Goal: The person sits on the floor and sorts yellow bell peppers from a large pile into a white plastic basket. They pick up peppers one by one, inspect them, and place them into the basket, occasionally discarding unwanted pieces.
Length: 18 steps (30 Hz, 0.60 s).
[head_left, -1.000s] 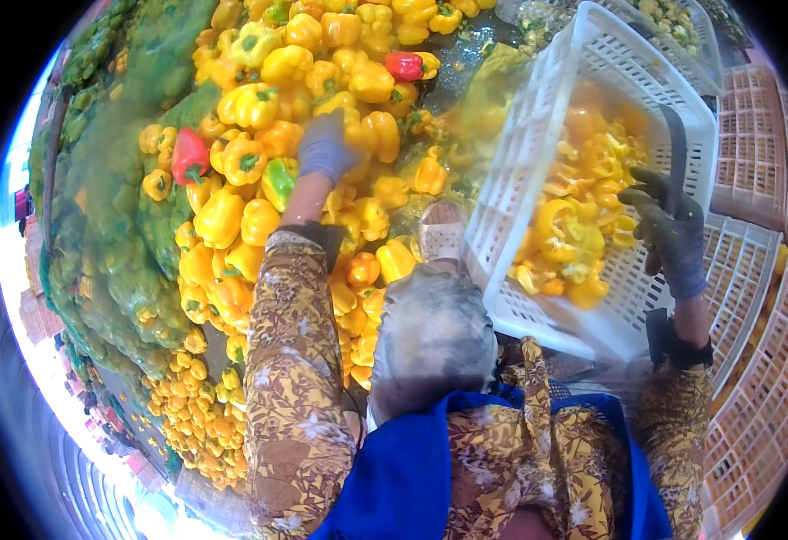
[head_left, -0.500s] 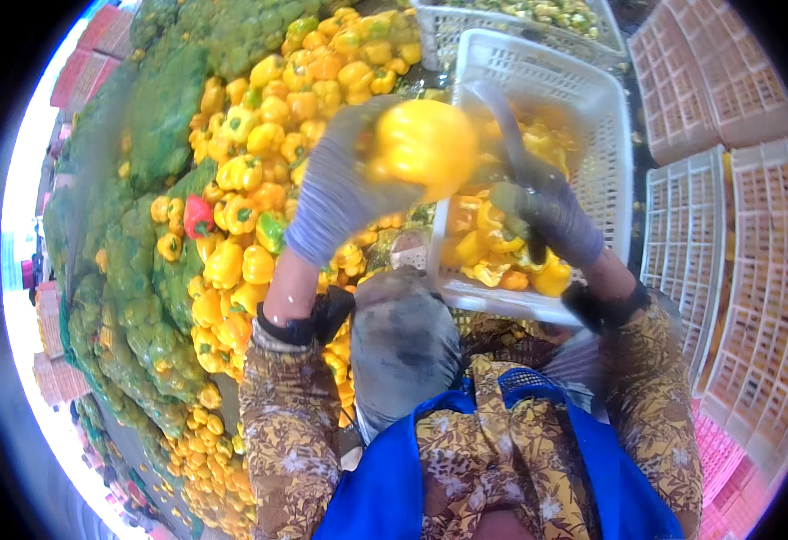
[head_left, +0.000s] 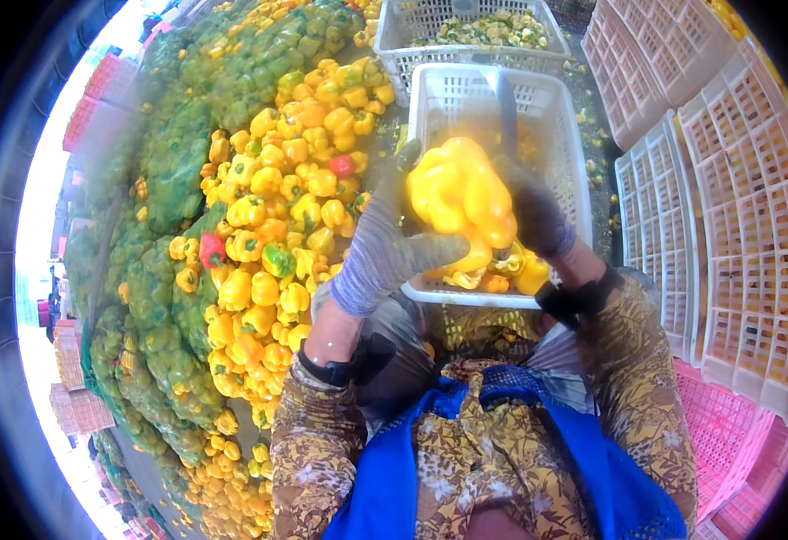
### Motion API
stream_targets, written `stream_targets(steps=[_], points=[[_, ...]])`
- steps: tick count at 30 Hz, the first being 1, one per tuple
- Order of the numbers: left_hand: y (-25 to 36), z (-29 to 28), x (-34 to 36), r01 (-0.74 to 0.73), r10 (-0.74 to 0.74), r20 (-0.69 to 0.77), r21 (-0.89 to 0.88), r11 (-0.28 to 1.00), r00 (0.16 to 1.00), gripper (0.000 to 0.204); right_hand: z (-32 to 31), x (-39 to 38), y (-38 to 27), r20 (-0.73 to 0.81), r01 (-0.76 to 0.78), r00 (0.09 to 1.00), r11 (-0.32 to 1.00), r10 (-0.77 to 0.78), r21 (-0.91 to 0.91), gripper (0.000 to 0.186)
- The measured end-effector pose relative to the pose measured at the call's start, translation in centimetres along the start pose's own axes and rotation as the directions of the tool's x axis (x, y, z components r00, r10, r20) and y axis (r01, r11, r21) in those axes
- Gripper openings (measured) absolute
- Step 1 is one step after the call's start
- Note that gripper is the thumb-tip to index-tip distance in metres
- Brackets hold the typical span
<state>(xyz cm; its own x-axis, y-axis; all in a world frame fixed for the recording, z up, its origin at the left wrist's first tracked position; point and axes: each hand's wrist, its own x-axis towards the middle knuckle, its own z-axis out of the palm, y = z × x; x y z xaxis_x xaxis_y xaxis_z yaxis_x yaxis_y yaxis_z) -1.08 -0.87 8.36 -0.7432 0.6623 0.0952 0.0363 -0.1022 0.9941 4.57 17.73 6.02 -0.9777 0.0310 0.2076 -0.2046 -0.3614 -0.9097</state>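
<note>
My left hand (head_left: 383, 247), in a grey-purple knit glove, is closed round a big yellow bell pepper (head_left: 461, 193) above the near end of a white plastic crate (head_left: 577, 171). Just right of the pepper is my gloved right hand (head_left: 541, 214), blurred and partly hidden by it. A long grey knife (head_left: 507, 112) sticks up from that hand, its blade smeared by motion. Cut yellow pepper pieces (head_left: 527, 273) lie in the crate below my hands.
A heap of yellow peppers (head_left: 264, 288), with a few red and green ones, lies to the left beside green net sacks (head_left: 156, 342). Another white crate (head_left: 400, 65) holding pepper scraps stands beyond. Stacked crates (head_left: 745, 207) rise on the right, above pink crates (head_left: 718, 432).
The left hand has brought the pepper lower in the picture and closer to the right hand. The knife now points more upright. The whole view has shifted, showing more of the far crate.
</note>
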Motion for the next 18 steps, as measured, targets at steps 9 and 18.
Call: stream_targets(steps=[9,18], points=[[-1.8,-0.8,-0.1,-0.027,0.432,-0.192,0.892,0.451,0.881,0.105,-1.1,-0.4,1.4,-0.044,0.000,0.997,0.551,-0.066,-0.835,0.051],[-1.7,-2.2,0.4,-0.098,0.564,-0.277,0.833,0.544,0.778,0.098,1.9,-0.7,5.3,-0.064,-0.131,0.988,0.531,0.144,-0.837,0.048]])
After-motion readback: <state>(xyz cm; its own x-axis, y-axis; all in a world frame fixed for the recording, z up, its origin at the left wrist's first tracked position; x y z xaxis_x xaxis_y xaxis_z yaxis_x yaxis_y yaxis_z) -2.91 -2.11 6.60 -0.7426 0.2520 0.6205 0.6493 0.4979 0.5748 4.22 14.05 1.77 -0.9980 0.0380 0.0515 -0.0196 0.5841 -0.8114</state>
